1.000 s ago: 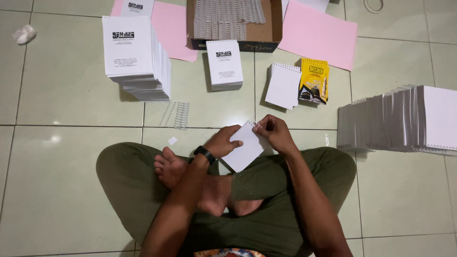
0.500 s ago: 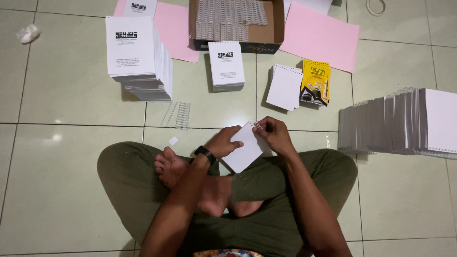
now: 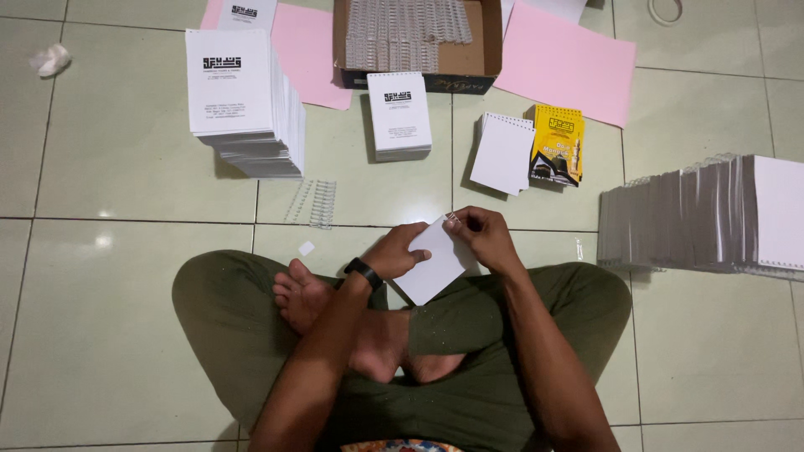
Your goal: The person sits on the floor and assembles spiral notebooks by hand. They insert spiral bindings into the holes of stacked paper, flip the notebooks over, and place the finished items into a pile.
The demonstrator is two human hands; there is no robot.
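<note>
Your biggest risk, as I judge it, sits at the top corner of the small white booklet (image 3: 433,261), where a wire coil end (image 3: 452,219) shows between your fingertips. The coil is thin and springy; if your right-hand pinch slackens, it could slip out of the punched edge or snag half-way, and the loose sheets could fan apart. A hard squeeze might bend the wire loops instead. The booklet hangs over your crossed legs, not on the floor, so anything dropped would likely land in your lap or roll under a knee.

Your left hand (image 3: 400,251) wraps the booklet's left edge, fingers clenched around the stack, thumb on top, wrist with the black watch (image 3: 363,272) bent inward. Your right hand (image 3: 484,238) comes in from the other side, fingers grasping the top corner in a tight pinch right at the coil end. Both forearms angle in from your body and meet just above your shins.

Beyond your fingers, a loose spare coil (image 3: 316,202) lies on the floor, well apart. Farther out stand a tall stack of printed pads (image 3: 243,100), a shorter stack (image 3: 400,113) and a cardboard box of coils (image 3: 414,38). Off your right fingers lies a long row of bound booklets (image 3: 703,218).
</note>
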